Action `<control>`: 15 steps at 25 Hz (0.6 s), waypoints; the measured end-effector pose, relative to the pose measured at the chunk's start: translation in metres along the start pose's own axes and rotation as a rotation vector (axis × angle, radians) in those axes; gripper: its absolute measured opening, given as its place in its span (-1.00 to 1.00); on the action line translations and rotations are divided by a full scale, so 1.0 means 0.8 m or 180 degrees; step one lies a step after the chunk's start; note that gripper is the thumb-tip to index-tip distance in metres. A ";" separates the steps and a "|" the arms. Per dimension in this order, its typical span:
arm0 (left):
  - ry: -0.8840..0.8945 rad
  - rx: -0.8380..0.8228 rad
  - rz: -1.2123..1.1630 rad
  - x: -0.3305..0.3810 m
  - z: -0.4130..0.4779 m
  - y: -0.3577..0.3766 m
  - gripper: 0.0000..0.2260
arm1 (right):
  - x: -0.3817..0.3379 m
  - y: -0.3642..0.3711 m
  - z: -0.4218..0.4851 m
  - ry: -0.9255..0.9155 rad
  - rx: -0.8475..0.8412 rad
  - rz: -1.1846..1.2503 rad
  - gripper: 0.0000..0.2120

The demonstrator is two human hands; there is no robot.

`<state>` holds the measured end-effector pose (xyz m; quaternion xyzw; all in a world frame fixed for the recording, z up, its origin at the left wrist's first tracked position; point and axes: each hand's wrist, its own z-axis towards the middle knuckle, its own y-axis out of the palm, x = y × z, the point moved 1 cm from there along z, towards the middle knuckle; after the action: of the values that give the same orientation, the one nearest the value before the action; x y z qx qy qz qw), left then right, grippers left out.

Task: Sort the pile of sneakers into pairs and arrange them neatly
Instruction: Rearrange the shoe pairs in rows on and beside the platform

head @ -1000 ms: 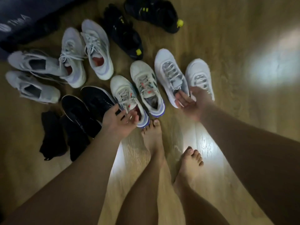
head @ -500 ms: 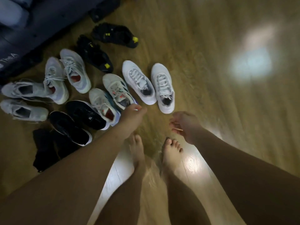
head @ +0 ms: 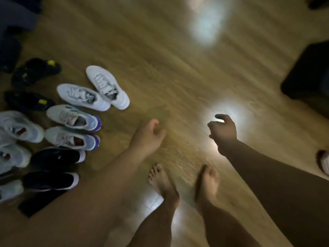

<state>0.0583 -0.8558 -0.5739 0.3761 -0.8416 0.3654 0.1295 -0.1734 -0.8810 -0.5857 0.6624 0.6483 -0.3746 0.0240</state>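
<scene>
Sneakers lie in pairs on the wooden floor at the left. A white pair (head: 106, 86) lies farthest right, then a white pair with purple heels (head: 73, 116), a black pair with white soles (head: 57, 157), and black shoes with yellow tabs (head: 35, 70) behind. More pale sneakers (head: 16, 127) are cut off at the left edge. My left hand (head: 147, 136) hovers over bare floor to the right of the shoes, fingers relaxed, holding nothing. My right hand (head: 222, 131) hangs farther right, fingers loosely curled and empty.
My bare feet (head: 163, 182) stand on the floor below the hands. A dark box-like object (head: 308, 73) sits at the right edge. A white shoe tip (head: 324, 163) shows at the far right. Dark fabric (head: 14, 24) fills the upper left corner.
Both hands have drawn back from the white sneakers and hold nothing. The view has swung right, so the shoes now sit at the left, and my feet have stepped.
</scene>
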 end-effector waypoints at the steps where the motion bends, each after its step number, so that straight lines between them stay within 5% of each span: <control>1: 0.0343 -0.0144 0.0498 0.015 -0.013 0.028 -0.56 | 0.023 -0.033 0.004 0.0180 0.0228 0.0314 -0.67; 7: 0.1755 -0.0493 0.1805 0.138 -0.048 0.208 -0.49 | 0.164 -0.210 0.040 0.0378 0.1049 0.0582 -0.55; 15: 0.2244 -0.0921 0.2696 0.316 -0.138 0.487 -0.45 | 0.315 -0.514 0.068 -0.0231 0.0952 -0.0582 -0.37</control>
<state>-0.4044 -0.7376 -0.5736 -0.1604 -0.8663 0.3698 0.2950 -0.5900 -0.6319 -0.5711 0.5829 0.6417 -0.4911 -0.0856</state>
